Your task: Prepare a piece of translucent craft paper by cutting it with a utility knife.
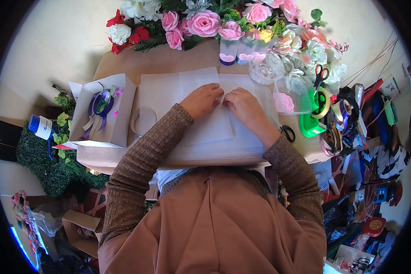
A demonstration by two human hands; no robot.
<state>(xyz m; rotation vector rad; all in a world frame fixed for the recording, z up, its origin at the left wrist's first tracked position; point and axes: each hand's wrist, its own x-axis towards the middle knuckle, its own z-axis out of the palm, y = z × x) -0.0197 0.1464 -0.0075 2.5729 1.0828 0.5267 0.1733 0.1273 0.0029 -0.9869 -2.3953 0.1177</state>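
Sheets of translucent white wrapping paper [202,128] lie overlapped on the brown-covered table before me. My left hand [202,99] rests over the upper sheet, its fingers bent at that sheet's right edge. Facing it, my right hand [242,104] has thumb and fingers pinched together at the same edge, just above the lower sheet [251,137]. The two sets of fingertips nearly meet, and they partly hide what they grip. A roll of clear tape [134,124] lies beside my left forearm. Black scissor handles [288,133] show by my right wrist.
A white box [121,120] holding ribbon rolls [101,102] stands at left. On the right are a green tape dispenser [311,120], red-and-black scissors [320,77] and clear plastic tubs [296,108]. Artificial flowers [204,23] and clear cups [228,51] line the back.
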